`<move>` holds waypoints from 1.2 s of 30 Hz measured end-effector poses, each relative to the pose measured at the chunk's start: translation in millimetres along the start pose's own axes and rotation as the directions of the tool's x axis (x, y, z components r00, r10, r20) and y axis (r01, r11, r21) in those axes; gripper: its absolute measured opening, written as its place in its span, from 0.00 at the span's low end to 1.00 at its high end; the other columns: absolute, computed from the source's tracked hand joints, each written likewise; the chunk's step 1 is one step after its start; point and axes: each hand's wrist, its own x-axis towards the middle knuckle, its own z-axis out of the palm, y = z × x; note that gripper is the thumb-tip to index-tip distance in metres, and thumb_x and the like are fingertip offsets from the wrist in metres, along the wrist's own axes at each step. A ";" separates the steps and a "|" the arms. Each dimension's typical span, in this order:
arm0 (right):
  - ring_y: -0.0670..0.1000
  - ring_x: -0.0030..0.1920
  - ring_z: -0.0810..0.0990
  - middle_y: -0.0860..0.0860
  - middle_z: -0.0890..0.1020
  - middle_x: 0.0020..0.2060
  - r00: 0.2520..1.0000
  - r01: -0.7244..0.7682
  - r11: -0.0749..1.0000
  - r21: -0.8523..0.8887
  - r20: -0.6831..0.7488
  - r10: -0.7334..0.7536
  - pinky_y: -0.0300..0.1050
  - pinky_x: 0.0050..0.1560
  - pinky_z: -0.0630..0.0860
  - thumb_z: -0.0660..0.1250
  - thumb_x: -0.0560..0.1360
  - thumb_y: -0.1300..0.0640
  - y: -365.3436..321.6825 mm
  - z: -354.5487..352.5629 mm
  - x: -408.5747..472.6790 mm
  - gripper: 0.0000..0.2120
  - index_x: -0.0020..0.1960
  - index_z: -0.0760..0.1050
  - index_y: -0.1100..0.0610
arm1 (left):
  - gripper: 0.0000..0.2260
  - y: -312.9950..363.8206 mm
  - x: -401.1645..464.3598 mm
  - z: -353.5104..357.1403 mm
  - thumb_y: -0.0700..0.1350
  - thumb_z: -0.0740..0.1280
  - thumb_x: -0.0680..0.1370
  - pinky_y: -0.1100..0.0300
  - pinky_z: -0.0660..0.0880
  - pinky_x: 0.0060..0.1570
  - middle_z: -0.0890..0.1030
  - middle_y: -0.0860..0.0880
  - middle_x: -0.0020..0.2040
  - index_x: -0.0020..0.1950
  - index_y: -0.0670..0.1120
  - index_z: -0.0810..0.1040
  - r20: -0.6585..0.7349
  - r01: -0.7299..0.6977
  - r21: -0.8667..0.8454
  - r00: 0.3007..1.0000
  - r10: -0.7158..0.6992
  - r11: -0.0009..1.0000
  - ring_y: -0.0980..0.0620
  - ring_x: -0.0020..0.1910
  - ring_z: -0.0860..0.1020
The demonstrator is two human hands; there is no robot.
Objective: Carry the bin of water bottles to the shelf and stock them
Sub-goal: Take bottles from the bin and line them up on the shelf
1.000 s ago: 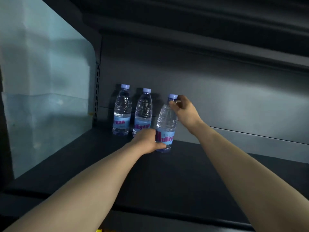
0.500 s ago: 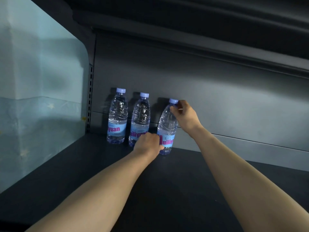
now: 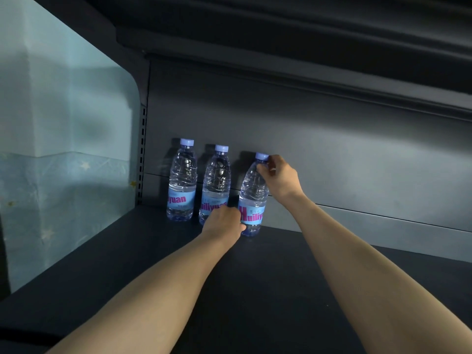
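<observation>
The right hand (image 3: 279, 178) has a grip pinching the neck of the third bottle (image 3: 252, 198) just under its cap, while the left hand (image 3: 224, 222) grips its labelled base. It stands on the shelf (image 3: 268, 290), right of two bottles (image 3: 198, 182) against the back panel. Seat the base flat, label forward, in line with them, then let go gently.

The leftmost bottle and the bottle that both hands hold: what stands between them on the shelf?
In the head view, one more water bottle, the middle bottle, stands upright between the leftmost bottle and the held bottle. The left hand partly covers its base.
</observation>
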 end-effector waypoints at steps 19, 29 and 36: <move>0.62 0.59 0.74 0.57 0.76 0.59 0.886 0.419 0.668 -0.615 0.114 -0.450 0.56 0.54 0.74 0.63 0.79 0.47 -14.7 -155.0 -167.3 0.22 0.68 0.69 0.58 | 0.25 50.0 -167.5 -72.2 0.60 0.65 0.78 0.52 0.75 0.51 0.77 0.47 0.65 0.71 0.51 0.68 -0.297 0.062 0.155 0.955 -0.013 0.986 0.43 0.61 0.77; 0.61 0.52 0.77 0.57 0.79 0.55 0.777 0.586 0.591 -0.555 0.178 -0.604 0.56 0.50 0.77 0.66 0.77 0.49 18.7 -227.6 -376.5 0.20 0.64 0.74 0.59 | 0.26 108.8 -386.1 -31.6 0.57 0.67 0.77 0.45 0.74 0.53 0.75 0.44 0.62 0.72 0.49 0.68 -0.474 0.095 0.180 0.880 0.002 0.979 0.39 0.58 0.75; 0.61 0.51 0.76 0.57 0.79 0.54 0.802 0.596 0.691 -0.410 0.260 -0.537 0.56 0.49 0.77 0.62 0.77 0.49 66.6 -205.3 -504.0 0.19 0.61 0.76 0.59 | 0.24 107.6 -510.8 59.4 0.55 0.69 0.76 0.47 0.76 0.47 0.78 0.44 0.58 0.69 0.48 0.70 -0.343 0.099 0.150 0.938 -0.043 0.984 0.40 0.54 0.77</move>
